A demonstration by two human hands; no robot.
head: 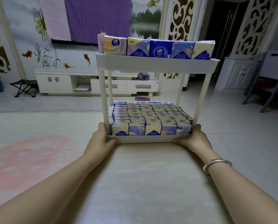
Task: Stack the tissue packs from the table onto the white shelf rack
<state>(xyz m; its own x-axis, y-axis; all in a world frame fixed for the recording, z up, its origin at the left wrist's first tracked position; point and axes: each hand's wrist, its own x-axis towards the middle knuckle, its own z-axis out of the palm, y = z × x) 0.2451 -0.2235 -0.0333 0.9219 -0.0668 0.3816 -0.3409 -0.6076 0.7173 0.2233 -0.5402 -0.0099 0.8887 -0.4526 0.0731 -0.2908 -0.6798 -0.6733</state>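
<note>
— Pale table underfoot of it all; whose hands?
— Left hand and right hand each grasp the white shelf rack base corners; tissue packs fill both tiers.

Pretty clearly someone's living room at home. There's a long low white TV cabinet with drawers and little doors along the far wall, and above it a screen draped with a purple patterned cloth. The wall behind has a painted mural with goldfish and reeds. A small black folding stool sits near the cabinet's left end, the floor is pale glossy tile, and white carved scrollwork screens frame a dark doorway.
</note>
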